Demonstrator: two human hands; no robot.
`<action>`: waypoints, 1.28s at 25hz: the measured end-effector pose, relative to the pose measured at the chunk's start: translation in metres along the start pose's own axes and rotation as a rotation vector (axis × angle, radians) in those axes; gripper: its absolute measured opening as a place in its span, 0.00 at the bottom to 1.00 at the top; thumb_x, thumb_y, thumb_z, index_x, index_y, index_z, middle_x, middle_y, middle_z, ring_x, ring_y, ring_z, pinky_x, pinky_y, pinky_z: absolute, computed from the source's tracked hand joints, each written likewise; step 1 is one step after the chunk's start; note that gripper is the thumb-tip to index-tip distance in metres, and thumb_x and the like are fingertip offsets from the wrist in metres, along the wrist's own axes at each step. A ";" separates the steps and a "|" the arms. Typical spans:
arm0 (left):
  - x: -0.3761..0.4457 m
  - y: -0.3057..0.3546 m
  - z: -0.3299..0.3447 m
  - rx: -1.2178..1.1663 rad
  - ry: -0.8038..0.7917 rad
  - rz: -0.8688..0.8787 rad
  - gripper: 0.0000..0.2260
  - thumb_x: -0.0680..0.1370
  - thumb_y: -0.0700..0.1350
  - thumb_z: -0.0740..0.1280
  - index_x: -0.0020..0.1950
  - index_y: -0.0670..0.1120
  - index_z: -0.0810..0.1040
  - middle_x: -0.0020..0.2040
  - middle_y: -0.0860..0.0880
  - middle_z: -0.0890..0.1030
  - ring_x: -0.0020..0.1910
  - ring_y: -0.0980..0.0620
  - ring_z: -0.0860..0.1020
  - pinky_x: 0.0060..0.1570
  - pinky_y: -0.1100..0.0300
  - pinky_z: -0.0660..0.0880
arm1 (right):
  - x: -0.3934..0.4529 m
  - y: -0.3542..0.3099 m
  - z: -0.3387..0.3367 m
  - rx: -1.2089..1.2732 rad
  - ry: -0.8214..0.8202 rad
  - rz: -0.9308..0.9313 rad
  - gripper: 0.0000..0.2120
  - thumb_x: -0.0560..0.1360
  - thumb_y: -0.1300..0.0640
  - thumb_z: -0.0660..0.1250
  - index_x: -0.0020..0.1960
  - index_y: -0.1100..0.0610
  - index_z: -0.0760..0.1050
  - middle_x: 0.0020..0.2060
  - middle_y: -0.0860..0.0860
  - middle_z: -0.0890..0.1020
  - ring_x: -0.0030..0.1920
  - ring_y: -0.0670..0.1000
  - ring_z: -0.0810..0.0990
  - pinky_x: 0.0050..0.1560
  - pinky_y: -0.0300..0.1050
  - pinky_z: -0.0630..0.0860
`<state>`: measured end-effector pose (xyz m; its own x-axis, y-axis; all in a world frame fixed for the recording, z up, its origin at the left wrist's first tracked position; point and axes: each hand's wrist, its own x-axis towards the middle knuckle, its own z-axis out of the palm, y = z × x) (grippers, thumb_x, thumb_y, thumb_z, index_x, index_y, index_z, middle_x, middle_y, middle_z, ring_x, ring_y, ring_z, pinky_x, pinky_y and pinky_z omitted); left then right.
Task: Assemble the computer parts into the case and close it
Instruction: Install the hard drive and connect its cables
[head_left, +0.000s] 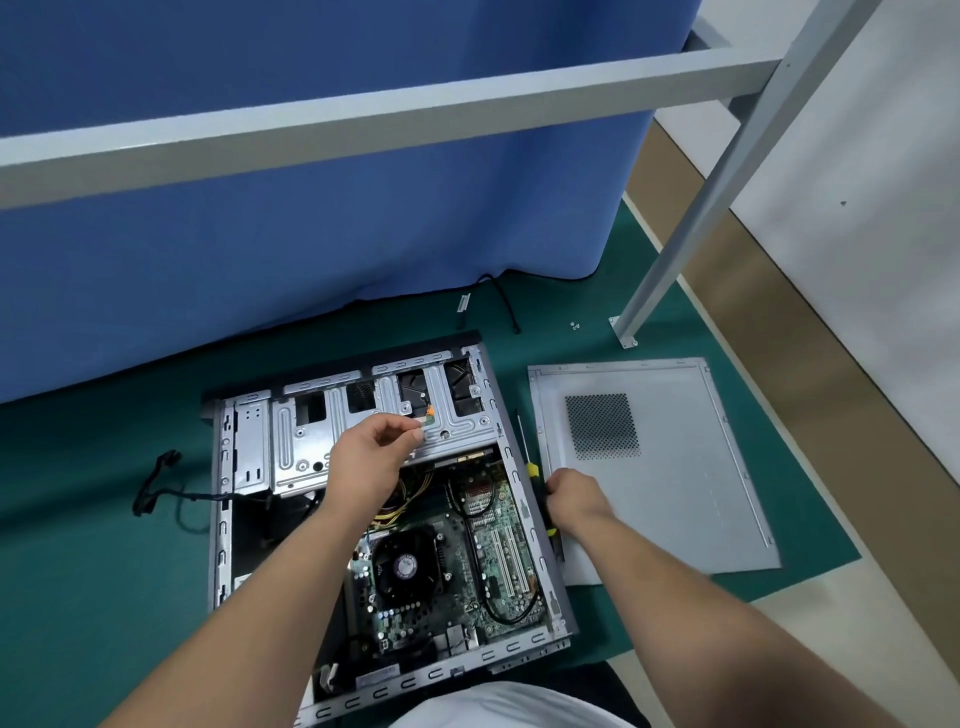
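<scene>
An open computer case lies flat on the green mat, its motherboard and black CPU fan exposed. A silver drive cage spans the case's far end. My left hand hovers over the cage, its fingertips pinching something small beside an orange-tipped part; what it pinches is too small to tell. My right hand grips the yellow-and-black handle of a screwdriver lying just right of the case. The grey side panel lies flat to the right.
A black cable bundle trails out of the case's left side. Two small screws and a small bracket lie on the mat behind the case. A blue curtain hangs at the back. A grey metal frame leg stands at the right.
</scene>
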<state>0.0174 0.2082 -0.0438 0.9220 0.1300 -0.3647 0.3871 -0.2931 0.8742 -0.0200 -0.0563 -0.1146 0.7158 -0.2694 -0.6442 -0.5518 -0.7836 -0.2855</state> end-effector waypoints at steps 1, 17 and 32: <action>0.001 0.000 -0.001 0.012 -0.006 0.002 0.02 0.76 0.47 0.76 0.44 0.54 0.85 0.42 0.57 0.86 0.37 0.62 0.81 0.34 0.69 0.73 | -0.001 -0.003 0.005 -0.068 0.014 0.003 0.17 0.77 0.68 0.56 0.59 0.58 0.79 0.57 0.57 0.81 0.52 0.56 0.80 0.48 0.43 0.73; -0.008 0.003 -0.009 -0.769 -0.070 -0.187 0.05 0.79 0.36 0.69 0.54 0.37 0.80 0.53 0.37 0.85 0.54 0.42 0.85 0.51 0.56 0.82 | -0.048 -0.042 -0.056 0.791 0.097 -0.387 0.07 0.74 0.47 0.68 0.51 0.45 0.78 0.42 0.52 0.86 0.37 0.47 0.81 0.39 0.46 0.77; -0.053 -0.005 -0.024 -1.448 -0.091 -0.369 0.10 0.83 0.36 0.61 0.63 0.38 0.72 0.62 0.38 0.82 0.60 0.39 0.83 0.56 0.46 0.81 | -0.092 -0.066 -0.052 1.261 0.000 -0.396 0.17 0.75 0.64 0.75 0.61 0.52 0.81 0.40 0.52 0.82 0.38 0.48 0.78 0.40 0.39 0.78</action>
<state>-0.0332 0.2256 -0.0210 0.7949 -0.0885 -0.6002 0.3005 0.9169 0.2627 -0.0271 -0.0087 0.0006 0.9199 -0.1439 -0.3648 -0.3237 0.2465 -0.9135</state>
